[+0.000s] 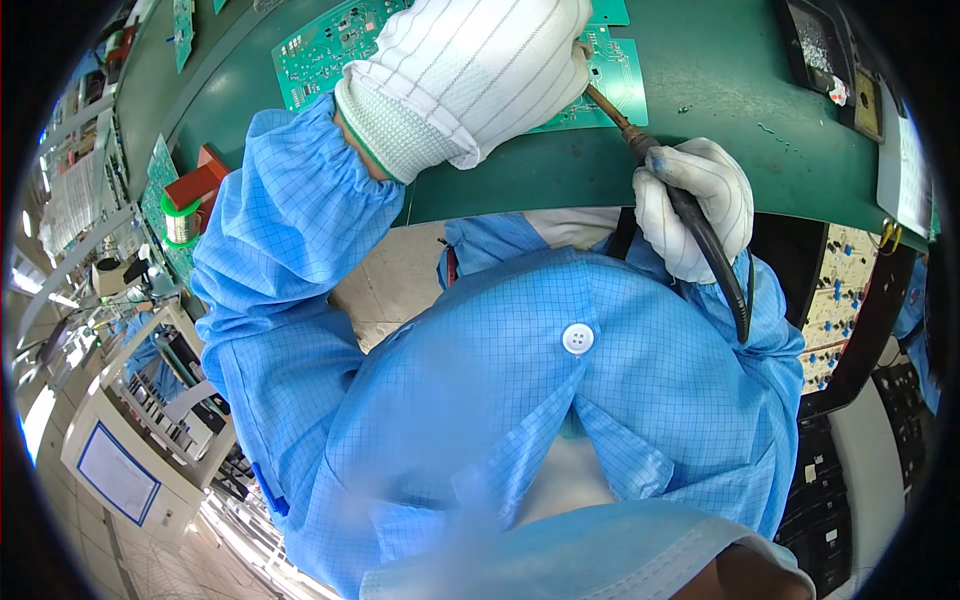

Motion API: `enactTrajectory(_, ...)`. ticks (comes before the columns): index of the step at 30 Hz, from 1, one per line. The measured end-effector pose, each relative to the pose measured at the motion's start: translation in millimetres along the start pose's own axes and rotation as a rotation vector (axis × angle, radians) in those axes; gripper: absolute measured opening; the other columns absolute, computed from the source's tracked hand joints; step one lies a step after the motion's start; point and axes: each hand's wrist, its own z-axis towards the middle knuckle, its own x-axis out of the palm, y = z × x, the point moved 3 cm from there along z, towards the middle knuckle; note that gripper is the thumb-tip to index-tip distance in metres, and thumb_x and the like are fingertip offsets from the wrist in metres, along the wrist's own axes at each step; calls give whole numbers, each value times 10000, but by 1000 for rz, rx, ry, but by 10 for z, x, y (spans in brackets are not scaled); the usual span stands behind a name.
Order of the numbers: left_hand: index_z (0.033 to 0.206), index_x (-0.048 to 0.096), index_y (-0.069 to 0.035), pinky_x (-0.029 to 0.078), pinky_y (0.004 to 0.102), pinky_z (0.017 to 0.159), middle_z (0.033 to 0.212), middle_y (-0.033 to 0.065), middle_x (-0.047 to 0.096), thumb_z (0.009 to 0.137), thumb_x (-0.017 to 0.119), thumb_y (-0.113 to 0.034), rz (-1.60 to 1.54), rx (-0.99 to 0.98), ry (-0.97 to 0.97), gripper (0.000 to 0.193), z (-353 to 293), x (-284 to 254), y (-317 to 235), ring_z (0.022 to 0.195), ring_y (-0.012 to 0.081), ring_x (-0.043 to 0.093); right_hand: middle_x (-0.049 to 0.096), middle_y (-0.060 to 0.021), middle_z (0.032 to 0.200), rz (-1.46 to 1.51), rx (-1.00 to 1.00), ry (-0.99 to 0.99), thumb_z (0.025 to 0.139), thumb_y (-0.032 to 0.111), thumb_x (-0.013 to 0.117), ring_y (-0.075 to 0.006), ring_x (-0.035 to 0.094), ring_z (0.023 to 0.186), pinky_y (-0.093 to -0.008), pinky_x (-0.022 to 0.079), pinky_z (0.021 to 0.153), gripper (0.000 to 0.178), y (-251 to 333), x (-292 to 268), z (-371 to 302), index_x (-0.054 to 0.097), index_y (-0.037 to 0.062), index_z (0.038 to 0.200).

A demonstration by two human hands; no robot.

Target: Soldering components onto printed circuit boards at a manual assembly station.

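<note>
My right hand (700,205), in a white striped glove, is wrapped round the dark handle of a soldering iron (690,215). The iron's brown, narrowing shaft points up and left to a green circuit board (625,85) on the table. Over the boards lies my left hand (480,70), gloved likewise. Its fingers look curled together, with bare fingertips close to the iron's tip. Whatever they pinch is hidden. Another green board area (320,55), dotted with holes and pads, shows left of that hand; I cannot tell whether both belong to one panel.
On the left, a solder wire spool (180,226) with green rims stands beside a red block (197,180) and another board (158,175). A black holder (815,45) sits at the far right of the green table (720,90). Boards with blue parts (840,290) stand below right.
</note>
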Motion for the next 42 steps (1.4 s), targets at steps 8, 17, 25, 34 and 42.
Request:
enactTrajectory(8, 815, 612, -47, 516, 416, 623, 804, 144, 590, 818, 737, -202, 46, -84, 64, 200, -214, -14, 86, 684, 317, 632, 727, -86, 852, -12, -2, 11, 706, -28, 804, -240, 687, 648, -345, 562, 589, 328, -3, -21, -10, 669, 42, 996)
enactTrajectory(17, 770, 621, -14, 527, 456, 650, 723, 208, 641, 859, 699, -614, -139, -518, 467, 612, -369, 219, 245, 718, 402, 659, 728, -83, 854, -27, -21, 21, 707, -24, 804, -239, 696, 659, -346, 567, 594, 331, 20, -21, 8, 667, 45, 1000)
enactTrajectory(25, 812, 655, 3, 526, 489, 683, 751, 239, 661, 893, 631, -652, -263, -555, 787, 661, -214, 276, 374, 750, 430, 664, 725, -103, 869, 21, -3, -32, 717, -42, 792, -237, 680, 635, -345, 549, 577, 338, -15, -30, -47, 658, 24, 1020)
enactTrajectory(34, 778, 668, -32, 536, 453, 655, 705, 208, 658, 895, 652, -590, -116, -416, 307, 570, -318, 260, 68, 720, 382, 675, 723, -117, 873, -7, 7, -100, 731, -31, 786, -243, 671, 620, -349, 535, 562, 322, 121, -189, -103, 652, 11, 1021)
enactTrajectory(42, 980, 646, -80, 542, 422, 638, 840, 75, 641, 934, 581, -169, 34, -27, 47, 119, -378, 208, 179, 728, 327, 654, 707, -50, 784, -338, -133, -11, 687, 15, 805, -212, 656, 589, -320, 538, 551, 274, 299, -32, 165, 674, 58, 925)
